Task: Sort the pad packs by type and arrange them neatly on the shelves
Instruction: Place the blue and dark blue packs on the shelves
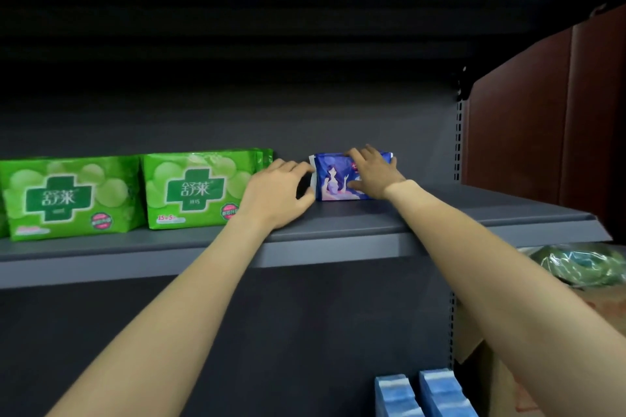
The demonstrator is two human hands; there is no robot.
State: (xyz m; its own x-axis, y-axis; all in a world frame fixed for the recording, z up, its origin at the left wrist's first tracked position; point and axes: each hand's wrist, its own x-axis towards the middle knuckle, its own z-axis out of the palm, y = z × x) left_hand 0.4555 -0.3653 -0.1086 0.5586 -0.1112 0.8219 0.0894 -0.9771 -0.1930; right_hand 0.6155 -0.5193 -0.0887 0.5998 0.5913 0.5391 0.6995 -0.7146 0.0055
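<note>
Middle shelf (338, 230), frame centre: one blue pad pack (333, 183), upright. Right hand (371, 171) grips its top and front, fingers curled over. Left hand (277, 193) pinches its left edge, thumb and fingers narrow. Left of frame: two green pad packs (196, 189), upright, side by side.

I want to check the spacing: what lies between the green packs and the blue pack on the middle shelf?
In the head view, only the left hand lies there, between the green packs and the blue pack.
</note>
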